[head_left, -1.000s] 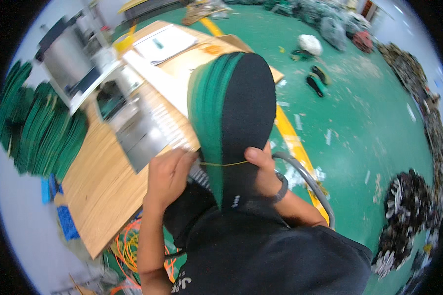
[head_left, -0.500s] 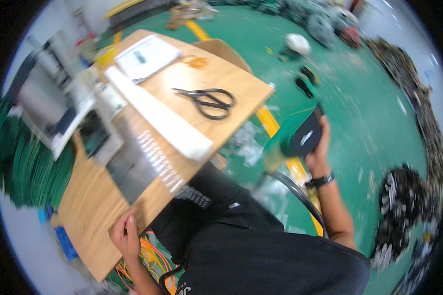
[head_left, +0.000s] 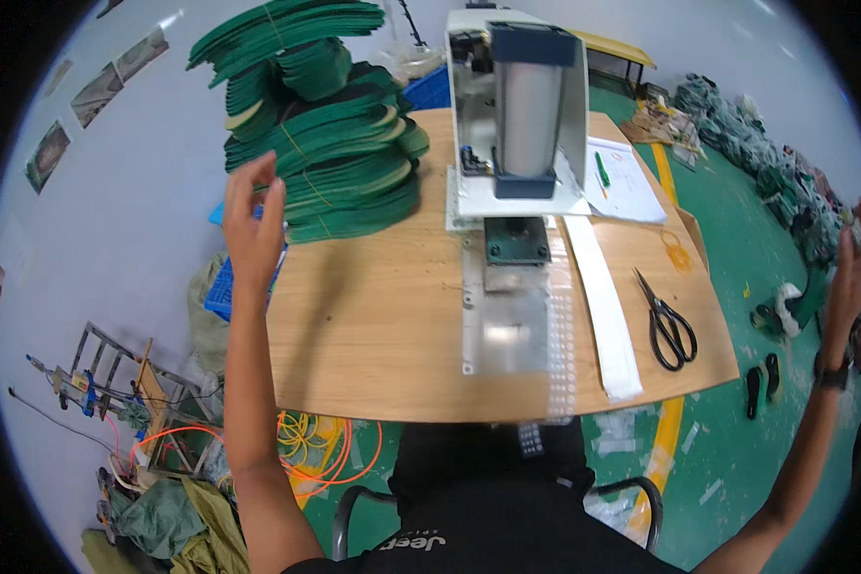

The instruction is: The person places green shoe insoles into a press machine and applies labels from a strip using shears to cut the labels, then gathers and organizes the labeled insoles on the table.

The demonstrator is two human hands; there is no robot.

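My left hand [head_left: 255, 220] is raised in front of the stacked green insoles [head_left: 330, 158]. It holds nothing, and its fingers are partly bent and apart. Far out to the right, over the floor, my right hand [head_left: 844, 277] has its fingers stretched upward and looks bare. At the table's middle stands a press [head_left: 526, 120] with a grey cylinder in a white frame, its dark block above a metal plate [head_left: 507, 330]. Black-handled scissors [head_left: 673, 330] lie on the right of the table, beside a long white strip [head_left: 603, 306].
The wooden table [head_left: 383, 325] spans the middle. Papers with a green pen [head_left: 603, 170] and orange rubber bands [head_left: 676, 253] lie at its right. A blue basket [head_left: 220, 292] sits beyond its left edge. Orange hoses [head_left: 349, 459] are below. Dark insoles [head_left: 763, 385] lie on the green floor.
My view has swung left to face the table. The dark green insole stack is no longer in my right hand, which is now open. My left hand has risen from the table edge.
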